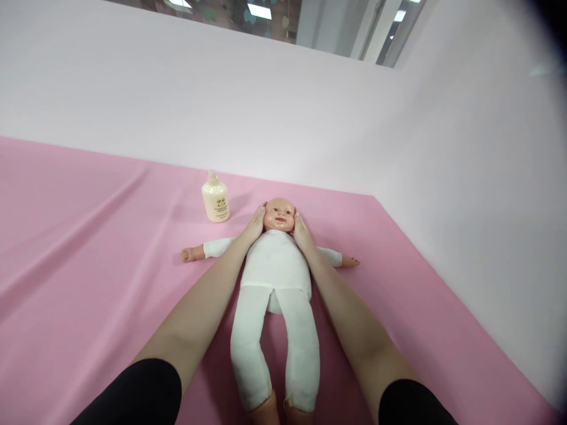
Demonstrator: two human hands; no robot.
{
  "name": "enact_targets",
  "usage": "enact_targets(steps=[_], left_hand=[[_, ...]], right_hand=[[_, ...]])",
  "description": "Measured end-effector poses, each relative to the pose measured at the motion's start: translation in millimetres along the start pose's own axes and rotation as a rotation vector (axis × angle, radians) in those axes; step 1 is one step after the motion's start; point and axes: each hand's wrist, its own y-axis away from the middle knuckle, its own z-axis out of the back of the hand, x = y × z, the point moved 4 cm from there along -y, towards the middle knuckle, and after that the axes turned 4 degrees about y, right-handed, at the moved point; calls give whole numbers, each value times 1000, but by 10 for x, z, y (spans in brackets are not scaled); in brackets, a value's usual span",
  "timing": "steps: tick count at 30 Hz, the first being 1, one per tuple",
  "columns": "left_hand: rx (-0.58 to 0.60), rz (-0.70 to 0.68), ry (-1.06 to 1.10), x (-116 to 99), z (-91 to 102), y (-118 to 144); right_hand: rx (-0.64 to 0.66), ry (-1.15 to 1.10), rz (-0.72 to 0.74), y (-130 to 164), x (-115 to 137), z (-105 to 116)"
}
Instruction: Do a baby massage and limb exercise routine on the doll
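Both my arms reach straight out in front of me, one along each side of the doll [277, 265]. My left hand [253, 227] lies flat and open against the left side of the doll's head [279, 214]. My right hand [302, 232] lies flat and open against the other side. My fingers are straight, not curled, so I cup the head between my hands but do not grip it.

A cream bottle [215, 198] stands upright just beside the head, on the left. Its cap is on, and I cannot see what is inside.

The doll lies on its back on the pink cloth [88, 265], face up. It wears white clothes. Its arms stick out to the sides and its legs point toward me.
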Motion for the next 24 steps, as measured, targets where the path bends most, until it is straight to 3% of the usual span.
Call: enact_targets(steps=[3, 8, 12, 17, 24], left_hand=[[-14, 3, -1, -82, -1, 53], [60, 32, -45, -180, 15, 137], [128, 23, -82, -168, 26, 149], [182, 34, 50, -119, -21, 153], [177, 128, 90, -200, -25, 217]], right_hand=[[14, 39, -59, 14, -1, 11], [74, 184, -109, 81, 47, 24], [143, 81, -105, 115, 75, -36], [155, 7, -140, 114, 49, -69], [142, -64, -243, 92, 20, -27]])
